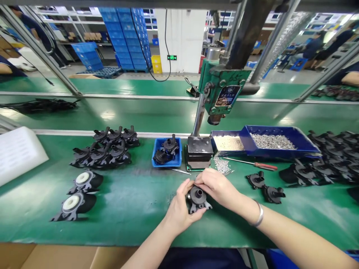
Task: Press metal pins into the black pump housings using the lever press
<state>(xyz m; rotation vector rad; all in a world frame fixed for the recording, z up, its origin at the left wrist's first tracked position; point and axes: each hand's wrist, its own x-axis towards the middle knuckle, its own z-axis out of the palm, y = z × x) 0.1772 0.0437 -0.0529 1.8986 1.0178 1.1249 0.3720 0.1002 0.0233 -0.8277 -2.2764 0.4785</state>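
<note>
A black plastic pump housing with a round spout on top sits on the green bench, right in front of me. My left hand is closed around its left side, thumb at the lower edge and fingers at the upper edge. At the housing's upper rim, my right hand has its fingertips pinched together; whatever they hold is hidden. Just beyond the hands lie a pile of small metal rings and a pair of thin tweezers. A screwdriver with a red handle rests further right.
A green press stands over its black base block. Blue bins hold screws and small pale parts. A small blue tray carries black covers. Several pump housings stand left, more right.
</note>
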